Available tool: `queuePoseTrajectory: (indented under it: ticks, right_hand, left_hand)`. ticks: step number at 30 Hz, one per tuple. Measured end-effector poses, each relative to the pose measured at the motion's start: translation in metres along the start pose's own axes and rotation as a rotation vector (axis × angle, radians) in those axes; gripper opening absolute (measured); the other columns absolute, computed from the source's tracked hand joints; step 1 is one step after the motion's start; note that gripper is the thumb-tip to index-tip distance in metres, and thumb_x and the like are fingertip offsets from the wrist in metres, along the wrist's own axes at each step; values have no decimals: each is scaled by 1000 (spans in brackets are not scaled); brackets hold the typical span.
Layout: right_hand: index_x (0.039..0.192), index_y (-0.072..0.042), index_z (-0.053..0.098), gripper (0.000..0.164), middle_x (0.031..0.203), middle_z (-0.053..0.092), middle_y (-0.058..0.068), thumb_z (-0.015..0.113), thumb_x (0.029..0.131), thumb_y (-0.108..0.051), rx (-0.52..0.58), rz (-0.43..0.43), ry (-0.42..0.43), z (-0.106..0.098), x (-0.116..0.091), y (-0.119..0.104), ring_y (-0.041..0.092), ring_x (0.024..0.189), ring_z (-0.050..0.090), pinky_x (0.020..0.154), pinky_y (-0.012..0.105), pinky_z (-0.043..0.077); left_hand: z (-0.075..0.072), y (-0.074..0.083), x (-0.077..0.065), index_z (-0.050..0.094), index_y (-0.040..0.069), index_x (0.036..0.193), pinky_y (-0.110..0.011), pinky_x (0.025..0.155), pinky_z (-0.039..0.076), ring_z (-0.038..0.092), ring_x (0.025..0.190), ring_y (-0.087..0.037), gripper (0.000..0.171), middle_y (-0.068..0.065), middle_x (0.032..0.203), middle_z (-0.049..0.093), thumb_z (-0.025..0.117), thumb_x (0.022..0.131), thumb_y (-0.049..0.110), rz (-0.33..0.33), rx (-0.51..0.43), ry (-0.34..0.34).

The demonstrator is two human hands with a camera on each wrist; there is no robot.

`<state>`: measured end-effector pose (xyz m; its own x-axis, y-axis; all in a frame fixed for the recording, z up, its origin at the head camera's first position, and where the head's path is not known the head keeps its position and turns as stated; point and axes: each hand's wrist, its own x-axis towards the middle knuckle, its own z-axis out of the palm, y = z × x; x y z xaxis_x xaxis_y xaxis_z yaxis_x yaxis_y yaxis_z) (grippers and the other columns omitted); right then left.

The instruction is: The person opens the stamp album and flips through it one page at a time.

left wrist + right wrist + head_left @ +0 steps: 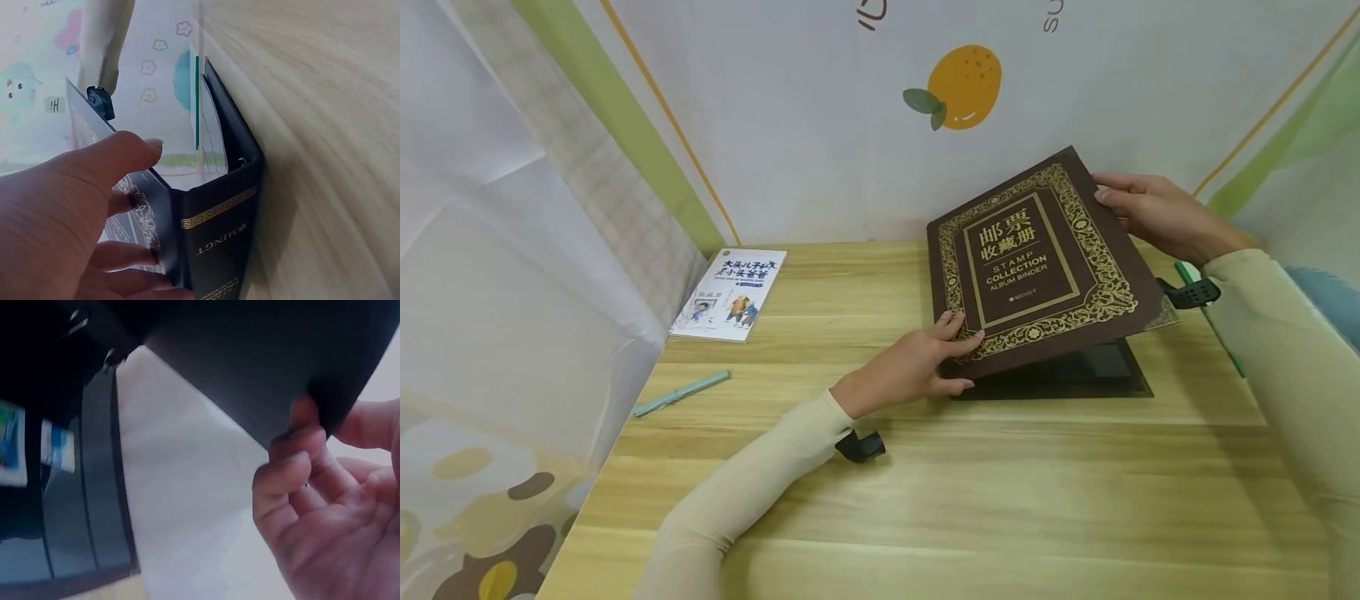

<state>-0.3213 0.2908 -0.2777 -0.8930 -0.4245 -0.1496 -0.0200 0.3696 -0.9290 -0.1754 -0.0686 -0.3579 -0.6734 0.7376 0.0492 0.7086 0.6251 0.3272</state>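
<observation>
On table's right side, stamp album (pixel 1037 267) sits w/ cover half lifted. Left hand (pixel 917 367) pinches its near corner, right hand (pixel 1157 212) grips far edge. Opening step, I think; next, swing cover flat.

one album (pixel 1037 267), one booklet (pixel 730 293), one pen (pixel 681 393)

Light wooden table (pixel 970 500) with brown stamp album (pixel 1037 267), thin booklet (pixel 730 293), pale green pen (pixel 680 393), perhaps capped.
</observation>
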Motion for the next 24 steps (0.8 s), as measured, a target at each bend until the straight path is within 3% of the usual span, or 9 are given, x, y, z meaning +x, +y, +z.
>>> queuePoseTrajectory:
  ticks: [4, 7, 9, 11, 13, 15, 19, 24]
  right_hand:
    - [164, -16, 5, 75, 138, 53, -15, 45, 106, -41, 9, 6, 31, 8, 4, -16, -9, 110, 61, 88, 11, 50]
    - [164, -20, 6, 72, 156, 43, -2, 43, 106, -43, 9, 8, 38, 14, 6, -26, -6, 118, 57, 94, 14, 48]
    - [164, -24, 6, 71, 166, 29, 2, 42, 106, -45, 7, 5, 33, 17, 8, -32, -2, 127, 52, 97, 15, 46]
    - [163, -27, 7, 69, 170, 17, 2, 41, 106, -45, 21, 5, 29, 21, 9, -38, -2, 131, 48, 98, 15, 45]
    - [163, -27, 9, 69, 171, 16, 2, 43, 106, -44, 60, -5, 33, 25, 10, -43, -1, 130, 50, 95, 14, 48]
    - [163, -26, 11, 69, 170, 18, 2, 45, 106, -42, 104, -17, 36, 28, 12, -48, -3, 123, 54, 91, 14, 50]
    - [163, -24, 14, 69, 168, 25, 5, 48, 105, -40, 151, -41, 39, 34, 15, -58, -5, 114, 60, 87, 13, 52]
    - [163, -24, 18, 68, 167, 27, 5, 50, 105, -39, 164, -65, 46, 40, 21, -72, -1, 115, 61, 88, 12, 52]
  left_hand:
    - [-1, -2, -2, 42, 12, 154, -34, 104, 52, 30, 150, -39, 68, -28, 159, 30, 70, 96, 35, -11, 11, 8]
    - [-1, -4, -5, 43, 12, 154, -30, 98, 55, 35, 148, -38, 68, -28, 158, 32, 71, 96, 35, -3, 21, 35]
    - [-1, -6, -7, 43, 11, 154, -26, 92, 57, 59, 131, -33, 69, -29, 157, 33, 71, 95, 33, 7, 20, 53]
    - [0, -8, -8, 42, 10, 154, -21, 86, 57, 75, 96, -21, 70, -29, 157, 33, 72, 95, 32, 12, 13, 64]
    - [0, -9, -10, 41, 10, 154, -15, 81, 55, 66, 59, -9, 70, -29, 157, 33, 72, 95, 30, 12, -3, 71]
    - [1, -9, -12, 41, 9, 154, -11, 74, 51, 49, 41, -3, 70, -28, 158, 33, 72, 95, 28, 7, -24, 78]
    - [4, -8, -14, 40, 7, 154, -8, 64, 47, 36, 39, 1, 69, -28, 158, 34, 72, 96, 26, 0, -40, 106]
    - [6, -2, -14, 40, 0, 153, -7, 54, 44, 35, 38, -1, 67, -30, 155, 37, 69, 97, 21, -2, 0, 139]
